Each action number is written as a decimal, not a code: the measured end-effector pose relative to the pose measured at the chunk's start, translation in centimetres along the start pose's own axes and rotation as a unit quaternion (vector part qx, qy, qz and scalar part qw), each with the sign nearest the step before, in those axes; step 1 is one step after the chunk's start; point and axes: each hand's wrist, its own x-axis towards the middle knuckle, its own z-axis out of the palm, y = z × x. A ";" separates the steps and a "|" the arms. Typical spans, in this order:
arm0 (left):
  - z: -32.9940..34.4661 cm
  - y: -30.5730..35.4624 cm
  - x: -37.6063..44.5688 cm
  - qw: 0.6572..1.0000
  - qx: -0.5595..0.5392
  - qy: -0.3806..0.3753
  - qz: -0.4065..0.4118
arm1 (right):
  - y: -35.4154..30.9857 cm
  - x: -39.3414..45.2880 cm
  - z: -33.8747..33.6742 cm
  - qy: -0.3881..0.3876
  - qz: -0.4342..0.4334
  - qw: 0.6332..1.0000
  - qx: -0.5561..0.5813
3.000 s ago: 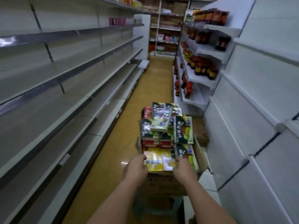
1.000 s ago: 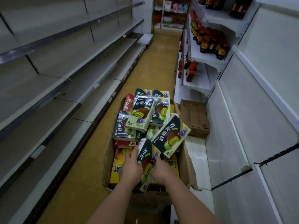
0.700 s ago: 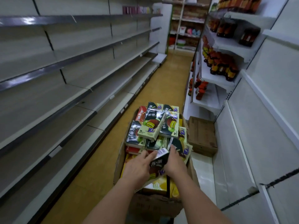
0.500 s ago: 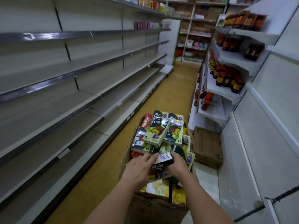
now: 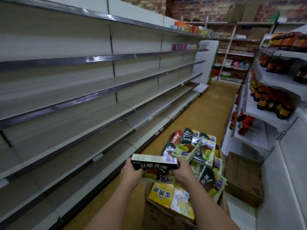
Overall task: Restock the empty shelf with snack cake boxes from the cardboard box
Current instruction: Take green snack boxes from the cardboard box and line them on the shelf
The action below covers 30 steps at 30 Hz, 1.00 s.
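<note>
You hold one snack cake box [image 5: 154,166] by its ends, left hand [image 5: 132,171] and right hand [image 5: 181,170] curled round it, above the cardboard box [image 5: 159,213], likely for shelving. Left of that carton runs the bare shelf [image 5: 79,143].

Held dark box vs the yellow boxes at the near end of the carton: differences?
The held dark box is lifted clear, gripped by the left hand and right hand; the yellow boxes lie packed in the carton. The held dark box is black and green; the yellow boxes are yellow. Both are printed rectangular boxes.
</note>
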 end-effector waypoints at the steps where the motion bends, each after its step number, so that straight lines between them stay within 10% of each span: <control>1: -1.1 -0.1 0.0 1.000 -0.002 0.026 -0.006 | -1.2 0.1 1.0 0.006 -0.007 1.000 0.000; 16: -22.2 -6.0 2.1 0.942 0.074 0.316 -0.083 | -20.0 -2.6 19.5 -0.014 -0.240 0.956 -0.168; 30: -37.5 -12.3 6.2 0.901 0.084 0.406 -0.123 | -32.1 -3.5 34.6 -0.061 -0.338 0.922 -0.182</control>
